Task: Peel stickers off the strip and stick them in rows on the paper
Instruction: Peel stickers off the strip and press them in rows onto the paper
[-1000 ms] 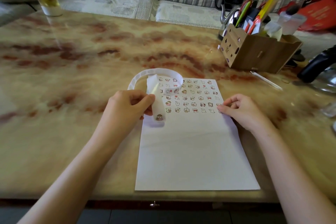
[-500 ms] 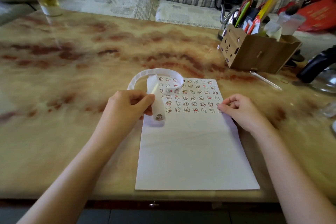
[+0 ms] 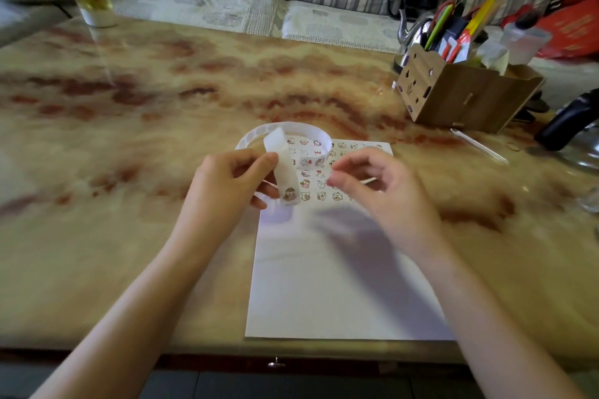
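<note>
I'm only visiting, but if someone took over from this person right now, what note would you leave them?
Left hand pinches the sticker strip, with one sticker showing at its hanging end; the rest loops over the table behind.
Right hand hovers over the paper, fingers loosely curled, apparently empty, though blurred.
Done: several rows of stickers across the paper's top.
Left: peel the next sticker and continue the rows down the bare lower part.

One strip (image 3: 286,168), one paper (image 3: 340,288), two hands (image 3: 231,185) (image 3: 384,186)
</note>
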Available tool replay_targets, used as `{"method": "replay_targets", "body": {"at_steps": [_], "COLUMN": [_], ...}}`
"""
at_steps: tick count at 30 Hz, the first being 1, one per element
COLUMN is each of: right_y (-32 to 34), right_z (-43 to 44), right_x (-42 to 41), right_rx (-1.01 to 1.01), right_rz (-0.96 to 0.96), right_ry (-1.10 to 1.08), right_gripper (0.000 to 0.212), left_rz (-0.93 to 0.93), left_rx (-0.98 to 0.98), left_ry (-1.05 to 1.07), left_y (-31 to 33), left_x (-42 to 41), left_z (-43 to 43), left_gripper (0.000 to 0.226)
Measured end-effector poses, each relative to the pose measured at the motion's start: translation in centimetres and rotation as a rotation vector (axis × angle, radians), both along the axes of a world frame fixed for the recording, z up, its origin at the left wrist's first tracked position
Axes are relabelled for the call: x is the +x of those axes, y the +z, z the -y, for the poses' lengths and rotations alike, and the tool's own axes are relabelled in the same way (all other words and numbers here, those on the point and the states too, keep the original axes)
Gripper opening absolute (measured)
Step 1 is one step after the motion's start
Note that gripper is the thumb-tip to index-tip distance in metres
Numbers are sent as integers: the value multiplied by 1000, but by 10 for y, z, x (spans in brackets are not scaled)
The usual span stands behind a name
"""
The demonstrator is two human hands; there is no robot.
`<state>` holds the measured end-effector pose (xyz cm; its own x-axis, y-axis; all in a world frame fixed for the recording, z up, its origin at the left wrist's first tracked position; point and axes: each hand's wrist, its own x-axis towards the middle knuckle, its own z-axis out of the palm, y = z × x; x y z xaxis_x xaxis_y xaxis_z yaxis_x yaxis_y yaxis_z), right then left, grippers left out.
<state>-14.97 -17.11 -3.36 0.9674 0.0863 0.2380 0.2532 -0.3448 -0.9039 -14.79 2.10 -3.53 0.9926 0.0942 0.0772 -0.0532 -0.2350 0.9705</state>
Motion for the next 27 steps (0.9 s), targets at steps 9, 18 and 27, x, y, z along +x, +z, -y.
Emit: {"method": "replay_targets", "body": {"at_steps": [9,18,27], "right_y": [-9,-10,-12], "right_z": [-34,-31,-31], "right_x": [-9,-4,-1], "right_rx": [57,124,105], "right_rz": [39,21,47], "right_ry": [69,15,11], "right_gripper": [14,9,9], "left_rz": [25,-64,-48], "left_rx": [-55,-31,-37], "left_ry": [7,-110,-118], "left_y": [1,1,1], "left_x": [-1,-2,-1], "left_z": [4,3,1], "left_gripper": [26,21,16]}}
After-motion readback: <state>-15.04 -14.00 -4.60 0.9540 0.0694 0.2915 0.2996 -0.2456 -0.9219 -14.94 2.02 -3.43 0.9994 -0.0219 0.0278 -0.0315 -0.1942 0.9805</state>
